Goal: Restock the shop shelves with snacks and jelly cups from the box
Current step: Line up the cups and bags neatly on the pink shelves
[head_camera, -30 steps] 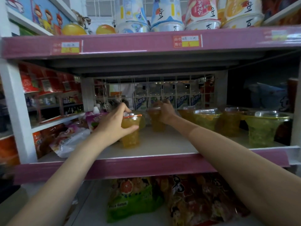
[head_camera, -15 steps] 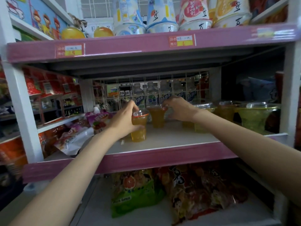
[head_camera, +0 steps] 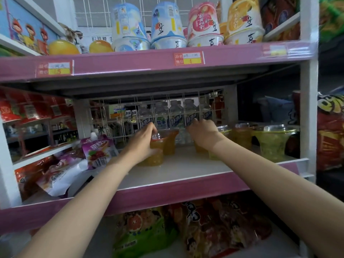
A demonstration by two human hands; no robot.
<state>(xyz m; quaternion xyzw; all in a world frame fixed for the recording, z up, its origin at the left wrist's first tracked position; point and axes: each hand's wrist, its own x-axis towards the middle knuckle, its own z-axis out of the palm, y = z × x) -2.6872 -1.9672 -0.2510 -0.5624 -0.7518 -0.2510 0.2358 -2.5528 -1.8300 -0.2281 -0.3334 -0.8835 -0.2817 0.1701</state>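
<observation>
An orange jelly cup (head_camera: 155,157) stands near the middle of the white shelf board (head_camera: 186,170); my left hand (head_camera: 143,144) grips its side and rim. A second orange jelly cup (head_camera: 170,144) stands free just behind it. My right hand (head_camera: 202,135) lies over the top of a third orange cup (head_camera: 200,149), fingers curled down over its lid. To the right stand a yellow cup (head_camera: 242,138) and a green jelly cup (head_camera: 273,144) in a row. No box is in view.
Purple drink pouches (head_camera: 98,149) lie at the shelf's left end. A wire grid (head_camera: 167,112) closes the back. Large tubs (head_camera: 167,28) fill the shelf above, and snack bags (head_camera: 141,233) lie on the shelf below. A white upright post (head_camera: 309,112) bounds the right side.
My left hand pushed its cup deeper onto the shelf. My right hand let go of the middle cup and shifted right onto the neighbouring cup. The camera drew back and tilted up.
</observation>
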